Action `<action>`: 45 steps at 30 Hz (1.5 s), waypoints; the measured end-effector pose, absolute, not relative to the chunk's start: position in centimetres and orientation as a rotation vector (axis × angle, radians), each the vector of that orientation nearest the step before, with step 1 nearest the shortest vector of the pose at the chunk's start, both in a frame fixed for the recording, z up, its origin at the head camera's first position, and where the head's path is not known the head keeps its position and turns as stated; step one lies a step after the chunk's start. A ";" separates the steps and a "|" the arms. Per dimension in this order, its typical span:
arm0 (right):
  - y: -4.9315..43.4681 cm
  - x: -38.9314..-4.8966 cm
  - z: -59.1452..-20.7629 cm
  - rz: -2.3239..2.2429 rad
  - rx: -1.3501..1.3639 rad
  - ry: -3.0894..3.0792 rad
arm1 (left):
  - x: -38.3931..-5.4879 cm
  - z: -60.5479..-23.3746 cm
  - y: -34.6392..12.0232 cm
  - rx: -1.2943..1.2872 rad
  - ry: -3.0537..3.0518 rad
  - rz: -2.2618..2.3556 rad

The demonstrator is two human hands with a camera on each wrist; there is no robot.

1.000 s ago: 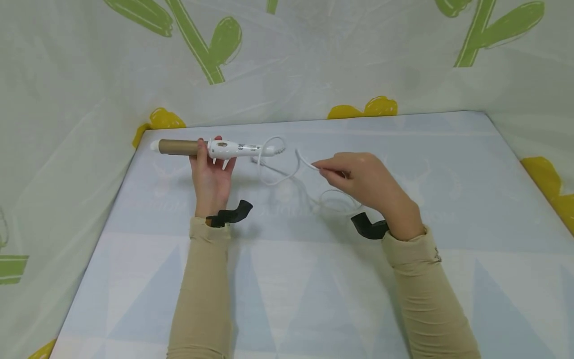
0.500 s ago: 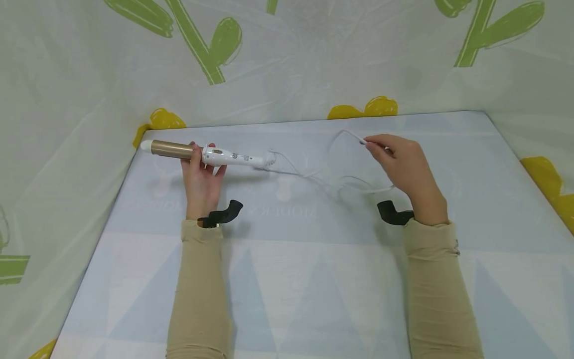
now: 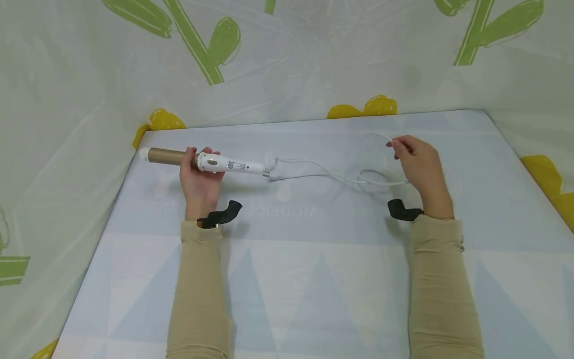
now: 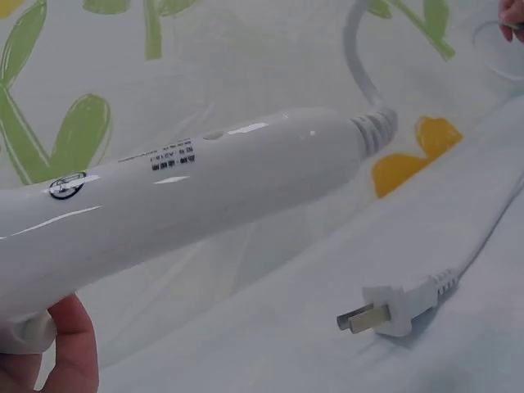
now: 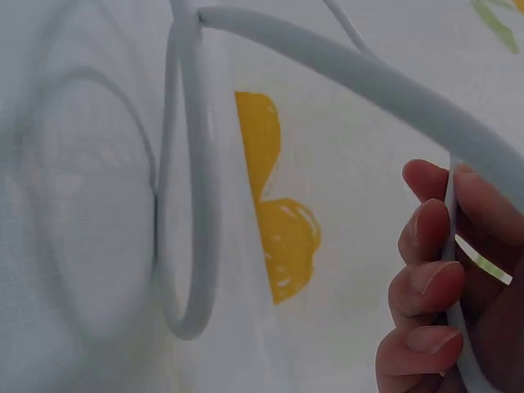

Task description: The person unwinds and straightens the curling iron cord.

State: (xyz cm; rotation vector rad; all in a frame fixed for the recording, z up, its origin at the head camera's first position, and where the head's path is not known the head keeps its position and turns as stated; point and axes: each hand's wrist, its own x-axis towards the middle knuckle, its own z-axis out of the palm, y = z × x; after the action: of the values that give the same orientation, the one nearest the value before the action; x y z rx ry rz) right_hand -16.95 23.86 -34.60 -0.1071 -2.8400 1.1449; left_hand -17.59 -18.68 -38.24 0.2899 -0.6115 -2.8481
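Note:
My left hand (image 3: 200,184) grips a curling iron (image 3: 237,166) around the join of its gold barrel and white handle. The barrel points left and the cord end points right, held above the table. My right hand (image 3: 421,162) pinches the white power cord (image 3: 329,172) over the table's right half; in the right wrist view its fingers (image 5: 430,278) curl round the cord. Loops of cord hang between the hands. In the left wrist view the two-pin plug (image 4: 393,309) lies low on the cloth, just beyond and below the handle's end.
The table (image 3: 287,289) wears a pale blue and white cloth with triangles. Behind it hangs a light curtain (image 3: 296,65) with green leaves and yellow shapes. A black strap (image 3: 224,214) sits on the left wrist and another black strap (image 3: 403,210) on the right.
My right hand has moved right with the cord, drawing its loops out longer. The left hand with the curling iron has shifted slightly left. The plug now shows near the handle's end.

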 end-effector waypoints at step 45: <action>16.5 -16.2 -33.7 1.314 0.758 -3.096 | -17.6 -35.9 -16.1 0.236 -0.172 -2.994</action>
State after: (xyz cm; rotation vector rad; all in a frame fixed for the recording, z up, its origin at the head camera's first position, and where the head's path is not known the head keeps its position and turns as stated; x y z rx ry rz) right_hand -16.17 16.53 -33.71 0.7579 -3.0964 1.3143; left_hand -17.58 -16.06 -35.88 0.2362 -0.1716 -2.9940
